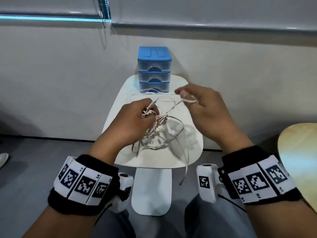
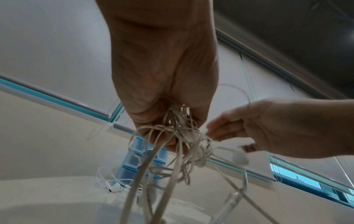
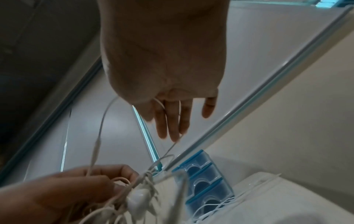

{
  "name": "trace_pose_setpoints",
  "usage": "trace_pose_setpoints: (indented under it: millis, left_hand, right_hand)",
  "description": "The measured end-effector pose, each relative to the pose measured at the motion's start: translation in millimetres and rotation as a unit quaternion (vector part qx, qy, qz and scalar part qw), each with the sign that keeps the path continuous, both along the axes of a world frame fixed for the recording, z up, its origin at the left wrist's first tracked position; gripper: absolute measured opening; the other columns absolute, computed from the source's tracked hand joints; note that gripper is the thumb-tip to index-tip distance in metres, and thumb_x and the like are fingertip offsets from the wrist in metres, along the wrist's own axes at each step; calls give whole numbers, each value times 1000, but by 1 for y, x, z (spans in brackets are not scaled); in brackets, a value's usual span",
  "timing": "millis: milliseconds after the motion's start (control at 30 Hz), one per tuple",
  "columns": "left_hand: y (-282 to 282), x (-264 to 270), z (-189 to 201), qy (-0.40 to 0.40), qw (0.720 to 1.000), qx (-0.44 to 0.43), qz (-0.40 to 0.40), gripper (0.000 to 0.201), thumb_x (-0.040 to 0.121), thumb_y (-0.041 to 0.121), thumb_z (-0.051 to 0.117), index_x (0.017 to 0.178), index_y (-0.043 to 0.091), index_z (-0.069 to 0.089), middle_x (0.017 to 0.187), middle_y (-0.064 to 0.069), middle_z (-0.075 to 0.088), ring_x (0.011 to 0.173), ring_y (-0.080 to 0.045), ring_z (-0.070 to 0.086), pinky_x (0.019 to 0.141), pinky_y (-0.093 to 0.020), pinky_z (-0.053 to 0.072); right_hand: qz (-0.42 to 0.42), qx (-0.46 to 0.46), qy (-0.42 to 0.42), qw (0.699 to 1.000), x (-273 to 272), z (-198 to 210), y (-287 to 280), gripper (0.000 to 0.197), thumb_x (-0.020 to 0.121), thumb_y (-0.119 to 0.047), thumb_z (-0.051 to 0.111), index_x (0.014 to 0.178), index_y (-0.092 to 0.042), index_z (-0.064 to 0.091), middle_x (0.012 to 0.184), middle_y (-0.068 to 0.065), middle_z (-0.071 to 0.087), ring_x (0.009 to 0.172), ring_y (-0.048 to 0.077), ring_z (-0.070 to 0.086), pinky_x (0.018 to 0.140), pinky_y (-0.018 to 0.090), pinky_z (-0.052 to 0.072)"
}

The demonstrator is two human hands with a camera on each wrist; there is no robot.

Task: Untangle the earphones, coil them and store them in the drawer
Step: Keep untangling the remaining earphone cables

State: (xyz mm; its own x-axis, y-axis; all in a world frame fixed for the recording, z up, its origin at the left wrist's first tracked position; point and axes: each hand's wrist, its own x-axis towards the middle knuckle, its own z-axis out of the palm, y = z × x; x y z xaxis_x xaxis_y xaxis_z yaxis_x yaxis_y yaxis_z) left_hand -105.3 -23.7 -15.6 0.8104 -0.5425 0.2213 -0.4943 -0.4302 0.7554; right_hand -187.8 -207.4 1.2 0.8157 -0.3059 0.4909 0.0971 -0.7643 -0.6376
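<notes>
A tangled pale earphone cable (image 1: 154,133) hangs over the small white table (image 1: 192,152). My left hand (image 1: 149,112) grips the knotted top of the bundle (image 2: 184,144), its fingers curled round several loops. My right hand (image 1: 183,95) is raised to the right and pinches one strand pulled out of the tangle; the strand runs across its fingers (image 3: 172,118). An earbud (image 3: 138,195) dangles between the hands. The blue unit of three drawers (image 1: 154,66) stands at the table's far edge, with all drawers closed.
A second, white pair of earphones (image 1: 147,91) lies on the table just before the drawer unit. One cable end hangs over the table's near edge. A round wooden surface (image 1: 300,152) is at the right, and a blind chain (image 1: 104,11) hangs on the wall behind.
</notes>
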Motion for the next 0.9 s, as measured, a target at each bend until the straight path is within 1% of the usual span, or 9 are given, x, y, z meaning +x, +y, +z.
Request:
trace_pose_setpoints:
  millis: [67,133,233,300,367,433,567,667,900]
  left_hand:
    - [0,1,0,2,1000,-10,4,20,94,8,59,92,26,68,81,5,70,68,-16,64,60,-23,45]
    - [0,2,0,-8,1000,-14,9,21,96,7,60,94,27,67,84,10,67,66,-10,61,60,-21,44]
    - [-2,2,0,-19,999,-25,10,17,96,10,64,97,27,67,87,14,63,63,-1,57,61,-18,41]
    - [-4,0,1,-20,999,-36,3,14,93,12,68,96,26,68,88,11,66,65,-3,61,61,-16,44]
    - [-8,-3,2,-21,999,-40,-15,16,88,12,72,93,27,69,86,6,70,70,-10,67,67,-24,51]
    - [-11,-4,1,-23,999,-35,-26,19,84,10,76,90,27,69,83,7,70,72,-12,67,69,-29,53]
    - [-10,-1,-4,-43,999,0,-32,22,81,6,76,89,26,71,81,10,71,73,-2,63,65,-14,45]
    - [-7,2,-2,-39,999,13,-18,23,81,4,73,87,27,72,80,9,71,74,-4,63,65,-14,44]
    - [-10,0,5,-32,999,16,3,16,83,17,68,90,30,74,86,16,71,81,1,63,71,-16,47]
  right_hand:
    - [-31,-91,129,987,-3,-1,2,21,102,-35,53,113,-33,71,110,-12,72,111,18,58,100,43,35]
    - [-48,-135,184,973,-4,-2,2,18,101,-32,56,110,-34,71,107,-12,71,113,17,55,91,40,27]
    - [-53,-138,169,975,-3,-3,3,12,97,-28,63,92,-31,74,91,-12,70,104,14,56,80,38,23]
    - [-50,-115,138,983,-1,-2,5,10,95,-28,68,86,-29,73,82,-15,66,98,13,57,79,39,26]
    - [-40,-95,108,989,2,-2,8,10,93,-31,71,83,-29,71,75,-18,63,95,12,58,83,40,31]
    - [-24,-96,107,989,4,-2,12,9,92,-32,72,83,-28,72,74,-17,64,94,12,59,87,41,35]
    - [-52,-85,77,992,6,-6,8,14,88,-29,73,76,-27,69,68,-18,61,87,15,60,90,45,43]
    - [-75,-36,13,996,3,-9,2,13,85,-26,71,73,-23,67,66,-16,62,79,21,62,84,51,51]
    - [-20,-21,42,999,10,-12,7,16,92,-24,62,76,-23,62,69,-13,59,77,22,52,83,50,50]
